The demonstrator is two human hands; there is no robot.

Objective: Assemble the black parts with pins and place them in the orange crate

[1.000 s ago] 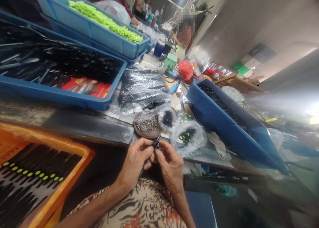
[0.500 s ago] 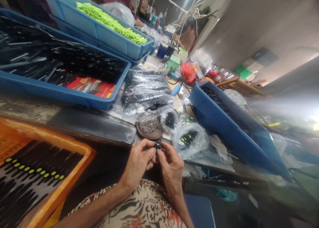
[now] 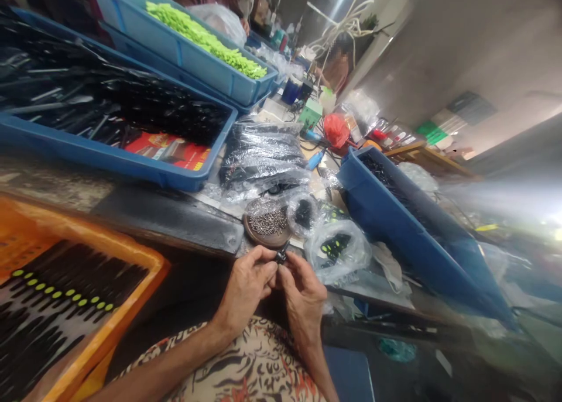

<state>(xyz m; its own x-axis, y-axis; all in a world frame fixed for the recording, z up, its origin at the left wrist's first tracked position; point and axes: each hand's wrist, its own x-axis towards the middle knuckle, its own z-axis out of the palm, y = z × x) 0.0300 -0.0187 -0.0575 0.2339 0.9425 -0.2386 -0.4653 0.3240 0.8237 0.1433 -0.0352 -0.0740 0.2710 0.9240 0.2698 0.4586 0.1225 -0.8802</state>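
Observation:
Between the fingertips of both hands is a small black part (image 3: pixel 281 256), with a thin dark end pointing up and to the right. My left hand (image 3: pixel 250 279) pinches it from the left, fingers curled. From the other side my right hand (image 3: pixel 302 285) grips it with thumb and forefinger. Its exact kind is too small to make out. Just beyond the hands stands a round brown dish (image 3: pixel 266 239) of small metal screws or pins. Right of the dish are an open plastic bag (image 3: pixel 302 212) of black pieces and another bag (image 3: pixel 357 253) holding black pieces with yellow-green dots.
An orange crate (image 3: pixel 149 273) at lower left holds rows of black parts with yellow-green dots. Blue bins (image 3: pixel 188 182) of dark parts and a light-blue bin (image 3: pixel 175 48) of green pieces stand behind. A tilted blue bin (image 3: pixel 395 215) is at right. A plastic-wrapped bundle (image 3: pixel 263 153) lies between.
The view has shifted slightly, so the bins and dish sit a little further right. Both hands keep their pinch on the small black part, with hardly any change of pose.

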